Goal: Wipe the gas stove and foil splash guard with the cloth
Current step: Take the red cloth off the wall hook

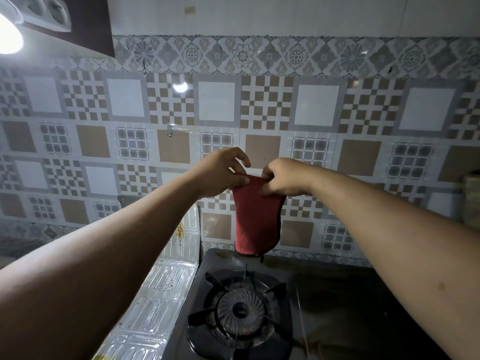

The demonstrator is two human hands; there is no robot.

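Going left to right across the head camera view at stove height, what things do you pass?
Crinkled silver foil splash guard → round black gas burner → dark flat stove top.

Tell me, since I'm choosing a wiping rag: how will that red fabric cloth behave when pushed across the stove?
Probably floppy: the red fabric cloth hangs limp from both hands' pinches. Likely light, since fingertips alone hold it. It may bunch or snag on the black burner grate.

stove (324,294): right side dark, bottom cut off | foil guard (166,281): partly behind arm
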